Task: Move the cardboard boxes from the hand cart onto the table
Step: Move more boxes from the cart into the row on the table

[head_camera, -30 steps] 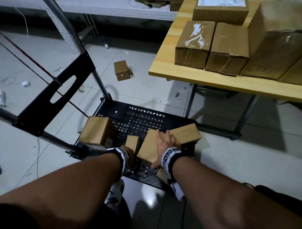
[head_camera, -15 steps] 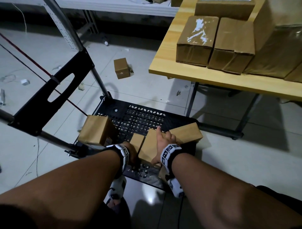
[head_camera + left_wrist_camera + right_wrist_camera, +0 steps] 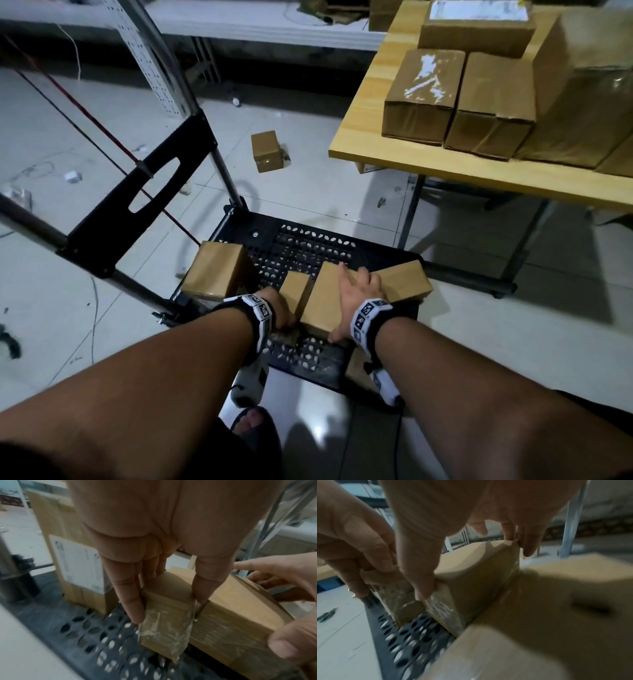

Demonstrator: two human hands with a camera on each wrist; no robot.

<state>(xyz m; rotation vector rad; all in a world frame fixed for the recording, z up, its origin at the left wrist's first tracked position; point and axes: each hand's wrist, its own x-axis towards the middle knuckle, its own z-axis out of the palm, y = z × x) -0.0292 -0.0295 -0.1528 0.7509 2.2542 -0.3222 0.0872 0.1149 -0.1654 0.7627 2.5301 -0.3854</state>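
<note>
Several brown cardboard boxes sit on the black perforated hand cart platform (image 3: 308,246). My left hand (image 3: 277,310) pinches a small narrow box (image 3: 296,289) between thumb and fingers (image 3: 135,608); the box (image 3: 167,622) still touches the platform. My right hand (image 3: 356,291) spans the longer middle box (image 3: 323,301) beside it, thumb (image 3: 423,586) on the near corner and fingers hooked over the far edge. The middle box (image 3: 479,582) rests on the cart. Another box (image 3: 215,270) stands at the platform's left, and one more (image 3: 406,281) lies at the right.
The wooden table (image 3: 428,168) stands at the right with several boxes on it; its front strip is bare. A small box (image 3: 267,150) lies on the tiled floor beyond the cart. The cart's handle frame (image 3: 137,198) rises at the left. My sandalled foot (image 3: 253,421) is below.
My left hand has closed round the narrow box. My right hand's fingers have reached further across the middle box. Both boxes are still on the platform.
</note>
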